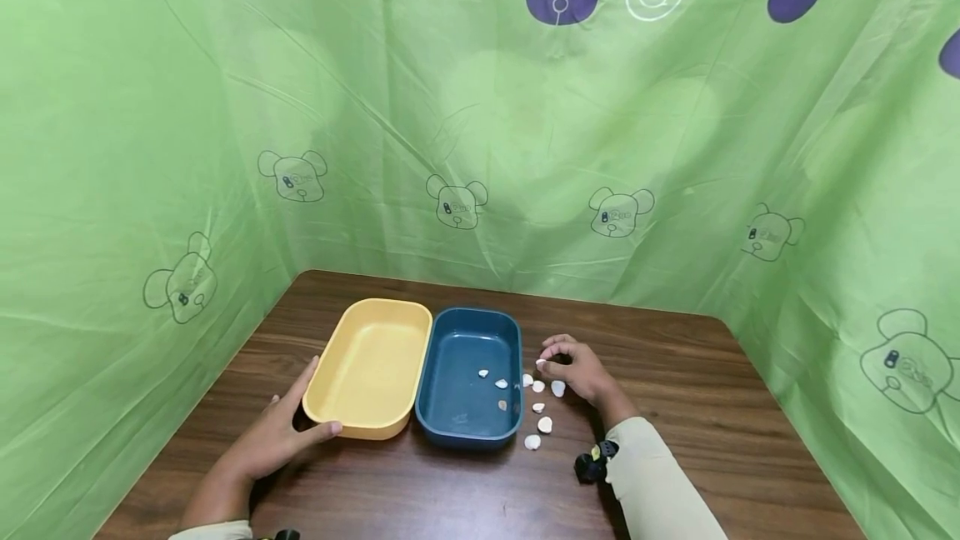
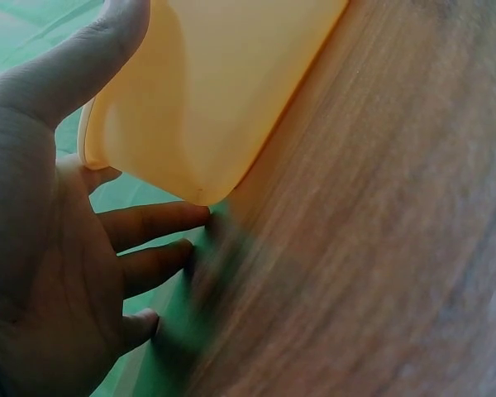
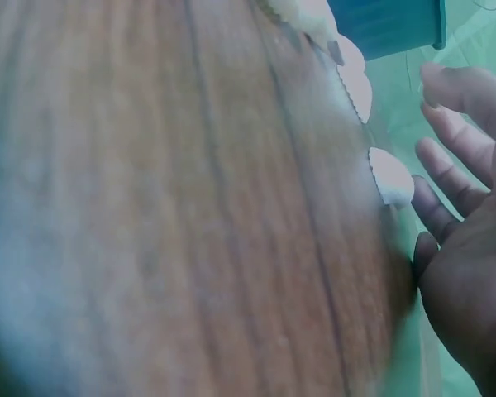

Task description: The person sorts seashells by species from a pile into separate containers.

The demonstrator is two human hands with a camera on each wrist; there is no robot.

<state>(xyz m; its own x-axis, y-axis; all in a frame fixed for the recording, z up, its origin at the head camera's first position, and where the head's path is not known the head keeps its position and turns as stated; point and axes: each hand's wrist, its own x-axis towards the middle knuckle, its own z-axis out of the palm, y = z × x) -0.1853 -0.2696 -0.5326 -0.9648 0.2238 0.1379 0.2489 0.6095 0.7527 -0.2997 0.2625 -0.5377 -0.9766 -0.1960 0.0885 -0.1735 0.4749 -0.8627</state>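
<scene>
My left hand (image 1: 273,438) rests with spread, mostly straight fingers at the near left corner of a yellow plastic tub (image 1: 375,425). Its thumb lies along the near rim in the head view, and its other fingers are by the left side. To the right of a blue tub (image 1: 468,442), my right hand (image 1: 581,371) pinches a small white seashell (image 1: 542,363) between thumb and forefinger. Several pale seashells (image 1: 545,425) lie on the table below that hand. In the right wrist view, one shell (image 3: 391,177) is close to the fingers.
The two tubs stand side by side on a dark wood table (image 1: 390,490). Inside the blue one are a few small shells (image 1: 501,383); the yellow one shows a bare floor. A green curtain (image 1: 480,123) with printed bear faces surrounds the table's back and sides.
</scene>
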